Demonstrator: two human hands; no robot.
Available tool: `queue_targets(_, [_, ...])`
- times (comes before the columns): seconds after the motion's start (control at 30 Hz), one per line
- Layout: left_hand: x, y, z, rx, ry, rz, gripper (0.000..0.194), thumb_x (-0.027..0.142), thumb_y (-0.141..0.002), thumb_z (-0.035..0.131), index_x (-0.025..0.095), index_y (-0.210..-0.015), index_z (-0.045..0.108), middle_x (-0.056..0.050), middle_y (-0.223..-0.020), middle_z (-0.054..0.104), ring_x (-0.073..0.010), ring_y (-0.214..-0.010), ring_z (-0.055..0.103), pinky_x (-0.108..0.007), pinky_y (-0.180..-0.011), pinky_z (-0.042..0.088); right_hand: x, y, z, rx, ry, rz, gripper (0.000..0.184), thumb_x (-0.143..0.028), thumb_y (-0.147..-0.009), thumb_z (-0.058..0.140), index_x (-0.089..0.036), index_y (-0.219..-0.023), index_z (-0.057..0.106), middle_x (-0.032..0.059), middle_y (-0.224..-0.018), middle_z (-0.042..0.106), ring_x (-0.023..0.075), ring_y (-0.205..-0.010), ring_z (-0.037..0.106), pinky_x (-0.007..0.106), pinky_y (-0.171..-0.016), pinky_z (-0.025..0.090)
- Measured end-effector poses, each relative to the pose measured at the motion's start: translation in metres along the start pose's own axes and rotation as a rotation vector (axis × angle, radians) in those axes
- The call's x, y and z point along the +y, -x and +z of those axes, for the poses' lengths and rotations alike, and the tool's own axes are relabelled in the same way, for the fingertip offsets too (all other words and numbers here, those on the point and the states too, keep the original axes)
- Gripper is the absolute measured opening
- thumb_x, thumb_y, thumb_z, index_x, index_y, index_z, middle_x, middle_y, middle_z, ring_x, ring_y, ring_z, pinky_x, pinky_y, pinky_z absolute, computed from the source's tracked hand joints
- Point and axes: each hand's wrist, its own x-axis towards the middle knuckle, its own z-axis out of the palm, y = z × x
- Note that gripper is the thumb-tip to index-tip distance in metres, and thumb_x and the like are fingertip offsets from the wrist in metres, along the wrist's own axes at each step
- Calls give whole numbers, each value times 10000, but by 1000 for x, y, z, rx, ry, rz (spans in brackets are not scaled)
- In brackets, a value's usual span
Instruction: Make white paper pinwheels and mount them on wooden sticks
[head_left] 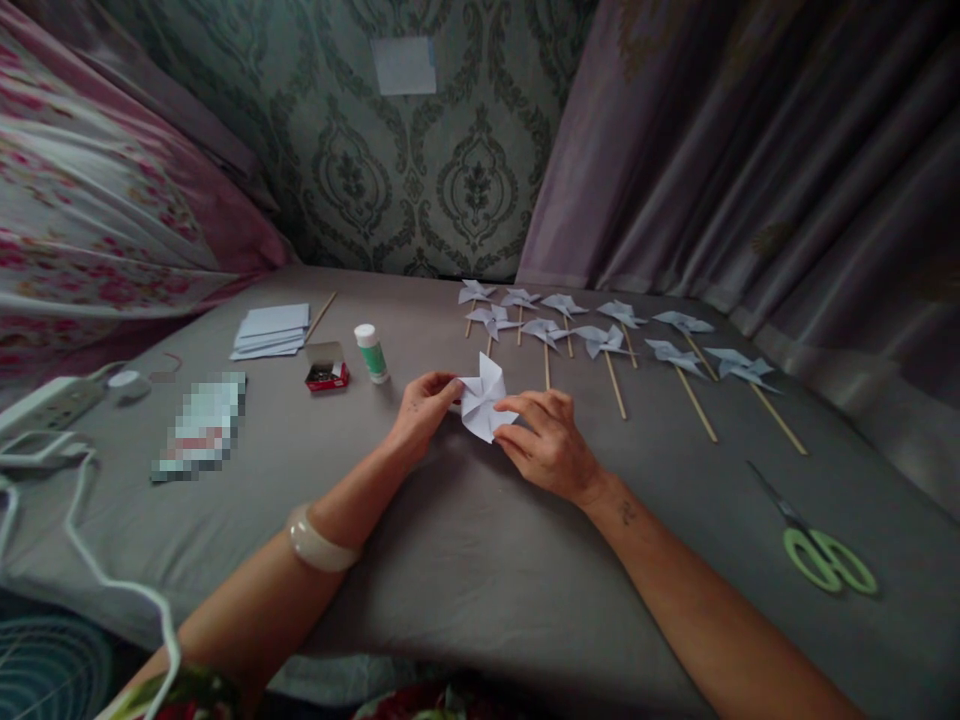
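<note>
Leftward of the white paper pinwheel (482, 402) lie a paper stack (271, 330), a small red box (328, 378) and, upright, a glue stick (370, 354). Left hand (426, 402) fingers pinch the pinwheel's left edge; right hand (551, 442) fingers grip its right side. Rightward of it lie stick-mounted pinwheels (602, 341) and, farther right, green-handled scissors (795, 519).

Green-and-white tube (370, 355): carries green print too small for you to read.
Red box (328, 382): shows you no legible wording.
Pixelated packet (201, 425): bears reddish marks, too blocky for you to read.
</note>
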Motion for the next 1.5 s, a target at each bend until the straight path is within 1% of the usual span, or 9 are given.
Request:
queue_targets(0.2, [-4, -7, 12, -167, -110, 137, 396, 365, -693, 673, 124, -1006, 645, -88, -943, 708, -195, -873, 636, -308, -789, 477, -5, 0, 1, -65, 16, 136, 128, -151, -844, 565, -210, -774, 655, 48, -1072, 686, 213, -1037, 529, 396, -949, 304])
queue_targets(0.3, [-6, -9, 13, -178, -374, 258, 383, 335, -761, 622, 139, -1089, 628, -110, -1074, 689, -218, -976, 618, -342, -834, 465, -6, 2, 5, -128, -5, 195, 110, -134, -810, 592, -210, -761, 655, 58, -1084, 672, 228, -1048, 527, 408, -948, 313])
queue_targets(0.4, [-6, -5, 10, -177, -637, 436, 299, 278, -803, 580, 171, -1075, 640, -92, -1098, 680, -225, -1030, 586, -374, -885, 438, -4, 4, 8, -186, -76, 285, 95, -132, -778, 635, -210, -731, 663, 56, -1048, 664, 229, -1018, 540, 406, -921, 336])
queue_targets(0.53, [-6, 4, 5, -364, -892, 658, 200, 214, -852, 517, 207, -961, 685, -60, -1034, 704, -222, -1037, 561, -394, -907, 394, 2, 5, 7, -282, -182, 451, 81, -167, -767, 674, -221, -708, 686, 40, -963, 650, 213, -974, 552, 392, -888, 350])
queue_targets(0.67, [-8, 11, 3, -527, -1057, 786, 213, 201, -873, 502, 226, -961, 695, -37, -1042, 715, -224, -1063, 543, -407, -913, 334, 7, 5, 5, -373, -226, 554, 29, -239, -770, 705, -228, -744, 699, 30, -925, 645, 205, -957, 551, 383, -864, 344])
queue_targets(0.87, [-5, 14, 3, -614, -1139, 795, 239, 202, -887, 480, 213, -989, 695, -49, -1073, 709, -237, -1092, 528, -410, -917, 304, 13, 7, 3, -417, -179, 582, 122, -347, -780, 711, -227, -793, 702, 47, -932, 649, 223, -959, 545, 385, -840, 331])
queue_targets(1.07, [-6, 14, 4, -598, -1132, 799, 263, 193, -876, 475, 221, -1001, 704, -55, -1060, 708, -233, -1074, 529, -415, -924, 302, 17, 8, 3, -428, -189, 567, 39, -253, -808, 685, -229, -803, 715, 42, -971, 660, 215, -977, 557, 385, -837, 338])
queue_targets(1.27, [-3, 18, 5, -601, -1115, 808, 244, 203, -864, 487, 230, -945, 716, -50, -993, 722, -234, -1039, 543, -419, -916, 299, 19, 9, 2, -416, -262, 561, 61, -239, -811, 680, -236, -760, 714, 31, -952, 661, 210, -977, 570, 392, -834, 357])
queue_targets(1.5, [-8, 17, 4, -601, -1117, 843, 243, 213, -876, 490, 231, -997, 700, -45, -1096, 706, -249, -1096, 518, -429, -935, 280, 20, 10, 4, -422, -266, 616, 76, -262, -831, 653, -245, -811, 725, 33, -921, 660, 208, -962, 573, 387, -832, 369])
